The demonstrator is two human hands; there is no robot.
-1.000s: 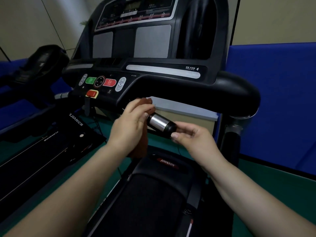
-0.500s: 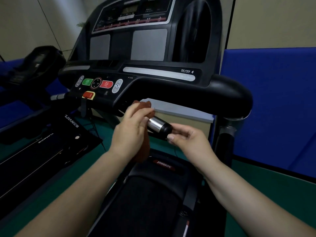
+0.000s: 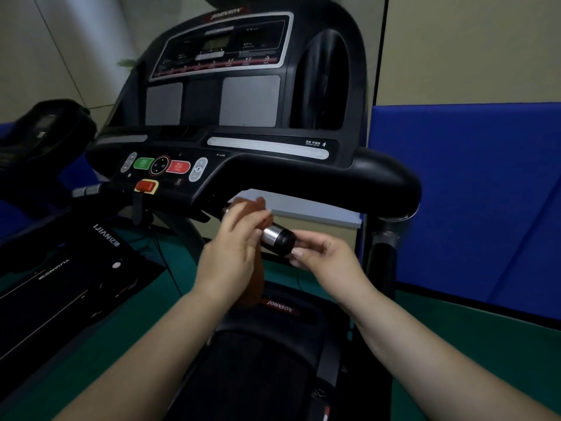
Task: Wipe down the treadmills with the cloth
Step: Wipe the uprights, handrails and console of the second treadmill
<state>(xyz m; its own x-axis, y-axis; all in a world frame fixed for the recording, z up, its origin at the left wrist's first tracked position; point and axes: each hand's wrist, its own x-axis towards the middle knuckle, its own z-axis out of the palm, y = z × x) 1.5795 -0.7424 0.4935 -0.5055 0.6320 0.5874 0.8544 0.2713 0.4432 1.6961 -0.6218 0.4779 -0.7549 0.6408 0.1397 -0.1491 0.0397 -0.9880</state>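
Two hands busy: left hand [image 3: 230, 256] holds cloth [image 3: 253, 208] on grip [image 3: 277, 237], right hand [image 3: 324, 261] pinches grip's end; cloth could slip off.

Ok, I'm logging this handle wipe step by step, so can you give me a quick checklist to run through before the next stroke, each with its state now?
1. Cloth in hand: ok. The left hand presses the brown cloth onto the grip bar, and the rest of the cloth hangs below the hand.
2. Cloth on the bar: ok. It wraps the bar just inboard of the silver grip end.
3. Bar steadied: cannot tell. The right hand has its fingertips at the black end cap, but contact is blurred.
4. Silver end wiped: not ok. It is bare of cloth.
5. Red safety key clear of the hands: ok.
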